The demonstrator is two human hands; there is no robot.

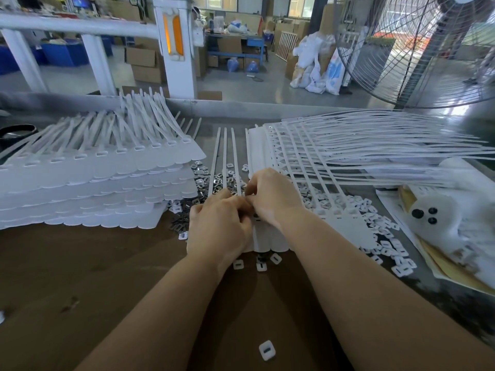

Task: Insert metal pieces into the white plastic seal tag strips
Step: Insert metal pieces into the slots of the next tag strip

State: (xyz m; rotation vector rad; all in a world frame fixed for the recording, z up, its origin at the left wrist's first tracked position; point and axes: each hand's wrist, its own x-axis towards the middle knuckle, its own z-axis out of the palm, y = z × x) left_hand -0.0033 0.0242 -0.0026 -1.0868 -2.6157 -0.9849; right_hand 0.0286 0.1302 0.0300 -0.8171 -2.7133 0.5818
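A white seal tag strip (270, 241) lies on the brown table in front of me, its thin tails (225, 156) running away from me. Both hands work at its head end, fingers curled together. My left hand (218, 227) covers the strip's left part and my right hand (270, 195) pinches at the same spot from the right. What the fingertips hold is hidden. Small metal pieces (199, 176) lie heaped behind the hands, and white plastic caps (380, 234) are scattered to the right.
A tall stack of tag strips (93, 188) fills the left of the table. More strips (334, 156) fan out at the right, by a white bottle (439, 215) on paper. A loose cap (267, 349) lies near me. A fan (417, 49) stands at the far right.
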